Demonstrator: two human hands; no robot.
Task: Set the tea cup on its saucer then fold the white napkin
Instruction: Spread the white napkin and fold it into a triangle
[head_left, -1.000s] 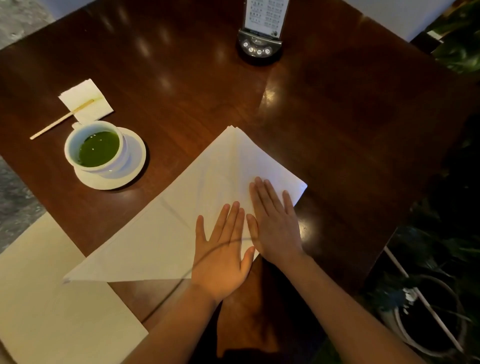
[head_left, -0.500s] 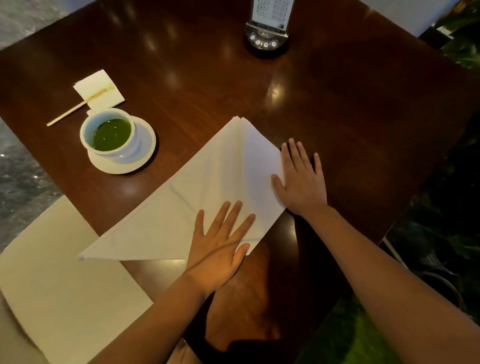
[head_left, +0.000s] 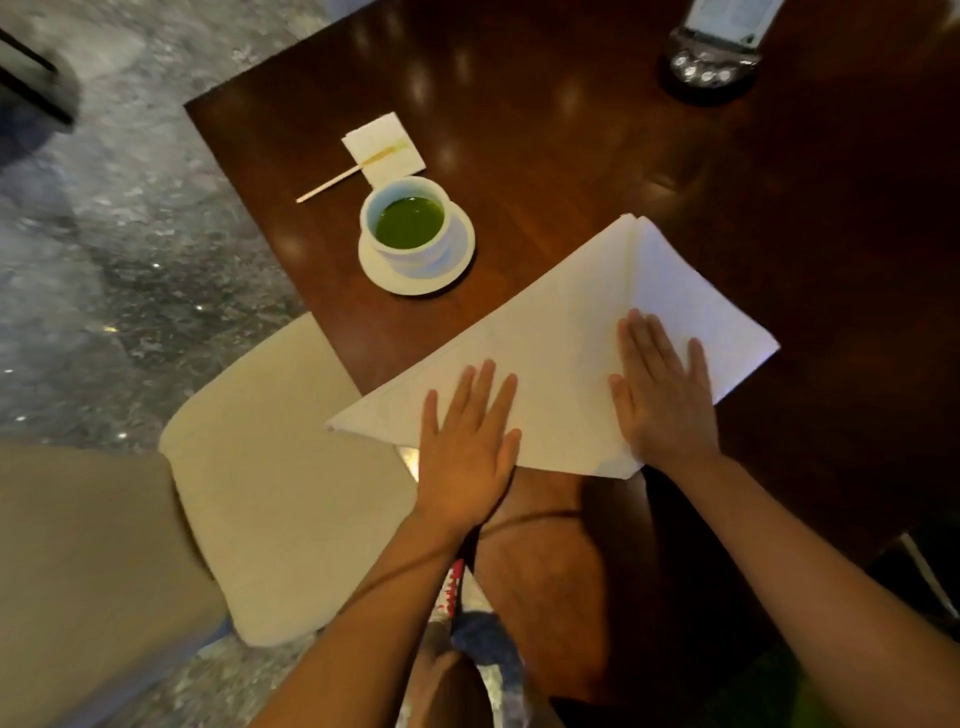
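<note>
Both hands lie flat, holding nothing: the left hand (head_left: 465, 441) presses the white napkin (head_left: 566, 353) near its long point, which sticks out sideways past it, far from the right hand (head_left: 662, 395).

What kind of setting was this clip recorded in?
Probably a restaurant or tea house: a dark polished wooden table bearing a call-button menu stand, a cup of green tea on its saucer, and a large white napkin.
</note>
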